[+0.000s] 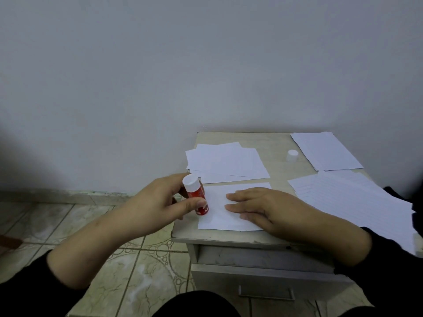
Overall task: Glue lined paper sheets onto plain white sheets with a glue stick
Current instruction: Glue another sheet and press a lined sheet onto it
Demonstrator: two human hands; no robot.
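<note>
My left hand (158,200) grips a red glue stick (197,196) with a white end pointing up, its lower end at the left edge of a white sheet (219,216) lying at the front of the small table (229,236). My right hand (261,208) lies flat on that sheet, fingers straight and pointing left. A loose pile of white sheets (226,162) sits behind it. Lined sheets (348,195) are spread at the right. Another stack of paper (325,151) lies at the back right. The white cap (292,155) stands apart near the back.
The table stands against a white wall and has a drawer with a metal handle (266,294) in its front. Tiled floor (91,248) lies to the left. The lined sheets overhang the table's right side.
</note>
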